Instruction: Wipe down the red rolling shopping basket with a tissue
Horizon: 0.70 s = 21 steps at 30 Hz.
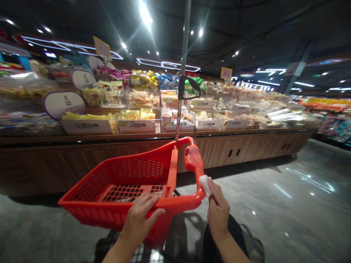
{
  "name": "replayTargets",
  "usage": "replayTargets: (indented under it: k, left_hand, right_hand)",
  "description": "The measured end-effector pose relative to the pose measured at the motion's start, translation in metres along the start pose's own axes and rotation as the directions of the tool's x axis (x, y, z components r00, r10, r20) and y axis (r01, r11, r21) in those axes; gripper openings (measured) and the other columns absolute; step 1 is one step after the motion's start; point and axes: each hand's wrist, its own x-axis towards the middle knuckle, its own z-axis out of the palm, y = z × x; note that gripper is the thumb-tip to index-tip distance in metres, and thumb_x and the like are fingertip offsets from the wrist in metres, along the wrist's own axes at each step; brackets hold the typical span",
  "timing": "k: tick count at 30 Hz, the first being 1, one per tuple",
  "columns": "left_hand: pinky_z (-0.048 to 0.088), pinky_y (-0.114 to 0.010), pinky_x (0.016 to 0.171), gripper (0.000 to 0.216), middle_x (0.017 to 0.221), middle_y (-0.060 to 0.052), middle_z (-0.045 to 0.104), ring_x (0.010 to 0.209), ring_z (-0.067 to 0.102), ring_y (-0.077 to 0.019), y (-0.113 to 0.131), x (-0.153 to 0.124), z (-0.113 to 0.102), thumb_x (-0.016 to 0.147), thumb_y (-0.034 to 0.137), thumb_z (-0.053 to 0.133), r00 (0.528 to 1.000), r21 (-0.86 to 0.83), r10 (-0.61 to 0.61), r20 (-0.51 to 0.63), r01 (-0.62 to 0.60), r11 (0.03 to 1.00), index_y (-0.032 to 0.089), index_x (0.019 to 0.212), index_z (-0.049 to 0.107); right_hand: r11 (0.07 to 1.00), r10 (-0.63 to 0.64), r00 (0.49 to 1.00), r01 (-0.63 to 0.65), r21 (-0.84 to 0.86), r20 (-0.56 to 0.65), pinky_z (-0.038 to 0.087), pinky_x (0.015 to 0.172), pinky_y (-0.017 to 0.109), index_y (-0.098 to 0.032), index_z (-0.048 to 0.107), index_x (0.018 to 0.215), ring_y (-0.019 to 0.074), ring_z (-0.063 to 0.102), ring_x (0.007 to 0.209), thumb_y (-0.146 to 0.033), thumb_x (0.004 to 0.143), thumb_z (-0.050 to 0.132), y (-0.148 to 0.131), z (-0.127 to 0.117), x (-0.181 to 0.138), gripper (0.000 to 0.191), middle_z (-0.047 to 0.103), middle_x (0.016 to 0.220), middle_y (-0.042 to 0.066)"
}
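Observation:
A red plastic shopping cart (109, 205) stands before me, its basket reaching to the left and its curved handle (199, 182) on the right. My left hand (141, 213) grips the near rim of the basket, fingers over the edge and thumb lying along the side. In my right hand (218, 208) is a white tissue (204, 182), pinched between the fingers and pressed against the outer side of the handle. A pole (181, 109) with a dark grey loop rises by the cart's far side. The tissue's lower part is partly hidden by my fingers.
Behind the cart runs a wooden display counter (216, 148) with clear bins of packaged food (138, 115). Price signs (226, 73) stand above them. Grey shiny floor (274, 193) stretches to the right, with more stocked shelves (331, 117) at the far right.

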Motion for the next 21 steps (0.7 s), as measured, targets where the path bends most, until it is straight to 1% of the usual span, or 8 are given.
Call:
replayTargets:
  k: [4, 7, 9, 11, 13, 15, 17, 21]
  left_hand:
    - [0.052, -0.038, 0.083, 0.043, 0.103, -0.008, 0.067, 0.094, 0.062, -0.0223, 0.015, 0.007, -0.01, 0.077, 0.046, 0.063, 0.997, 0.089, 0.081, 0.006, -0.082, 0.993, 0.023, 0.113, 0.06]
    - [0.047, -0.044, 0.089, 0.064, 0.112, -0.011, 0.064, 0.102, 0.058, -0.0263, 0.041, 0.022, -0.012, 0.073, 0.051, 0.065, 0.989, 0.081, 0.138, 0.044, -0.141, 0.987, 0.02, 0.127, 0.05]
    - [0.047, -0.043, 0.088, 0.057, 0.104, -0.009, 0.066, 0.096, 0.059, -0.0243, 0.057, 0.031, -0.007, 0.075, 0.049, 0.064, 0.984, 0.025, 0.157, 0.084, -0.16, 0.987, 0.019, 0.123, 0.053]
    - [0.049, -0.039, 0.082, 0.039, 0.093, -0.007, 0.066, 0.088, 0.059, -0.0212, 0.068, 0.037, 0.002, 0.079, 0.043, 0.062, 0.988, -0.042, 0.124, 0.09, -0.121, 0.992, 0.02, 0.11, 0.06]
    - [0.05, -0.034, 0.075, 0.027, 0.086, -0.005, 0.064, 0.083, 0.058, -0.0186, 0.072, 0.038, 0.011, 0.082, 0.038, 0.059, 0.994, -0.107, 0.072, 0.077, -0.064, 0.992, 0.02, 0.102, 0.063]
    - [0.05, -0.032, 0.072, 0.024, 0.084, -0.005, 0.063, 0.081, 0.057, -0.0176, 0.072, 0.037, 0.017, 0.083, 0.036, 0.058, 0.997, -0.148, 0.04, 0.063, -0.03, 0.989, 0.019, 0.1, 0.064]
    - [0.05, -0.032, 0.073, 0.023, 0.084, -0.005, 0.062, 0.081, 0.057, -0.0176, 0.071, 0.035, 0.018, 0.083, 0.035, 0.059, 0.998, -0.16, 0.031, 0.057, -0.022, 0.987, 0.019, 0.099, 0.063]
    - [0.05, -0.031, 0.073, 0.021, 0.084, -0.004, 0.062, 0.082, 0.056, -0.0172, 0.07, 0.035, 0.013, 0.083, 0.034, 0.059, 0.997, -0.172, 0.034, 0.071, -0.021, 0.985, 0.019, 0.098, 0.064]
  right_hand:
    - [0.998, -0.06, 0.997, 0.061, 0.02, -0.039, 0.055, 0.086, 0.05, -0.032, 0.058, 0.124, 0.0259, 0.062, 0.108, -0.003, 0.085, 0.046, -0.013, -0.004, -0.044, 0.05, 0.067, 0.114, 0.005]
    - [0.996, -0.074, 0.996, 0.076, 0.045, -0.044, 0.057, 0.082, 0.045, -0.033, 0.06, 0.122, 0.0258, 0.064, 0.104, -0.005, 0.086, 0.048, -0.015, -0.004, -0.052, 0.047, 0.068, 0.111, 0.004]
    - [1.0, -0.009, 0.998, 0.01, 0.026, -0.061, 0.057, 0.082, 0.041, -0.028, 0.062, 0.12, 0.0252, 0.065, 0.102, -0.01, 0.087, 0.05, -0.01, -0.001, -0.039, 0.039, 0.069, 0.108, 0.005]
    - [0.992, 0.128, 0.987, -0.128, 0.007, -0.102, 0.056, 0.081, 0.038, -0.022, 0.064, 0.117, 0.0248, 0.066, 0.097, -0.017, 0.087, 0.054, -0.004, 0.003, -0.02, 0.032, 0.07, 0.107, 0.008]
    - [0.967, 0.255, 0.957, -0.254, 0.023, -0.14, 0.056, 0.08, 0.036, -0.018, 0.065, 0.116, 0.0248, 0.067, 0.094, -0.022, 0.087, 0.057, 0.0, 0.008, -0.006, 0.031, 0.07, 0.106, 0.008]
    - [0.956, 0.294, 0.943, -0.293, 0.029, -0.155, 0.056, 0.081, 0.037, -0.018, 0.065, 0.117, 0.0251, 0.067, 0.096, -0.022, 0.086, 0.056, 0.001, 0.009, -0.004, 0.032, 0.07, 0.107, 0.009]
    - [0.975, 0.217, 0.963, -0.222, -0.013, -0.157, 0.055, 0.085, 0.038, -0.02, 0.064, 0.117, 0.0251, 0.066, 0.101, -0.017, 0.087, 0.052, -0.001, 0.007, -0.015, 0.033, 0.069, 0.11, 0.008]
    - [0.989, -0.113, 0.993, 0.109, -0.098, -0.029, 0.051, 0.092, 0.042, -0.028, 0.059, 0.123, 0.0229, 0.063, 0.107, -0.003, 0.085, 0.046, -0.006, -0.006, -0.029, 0.047, 0.068, 0.114, 0.003]
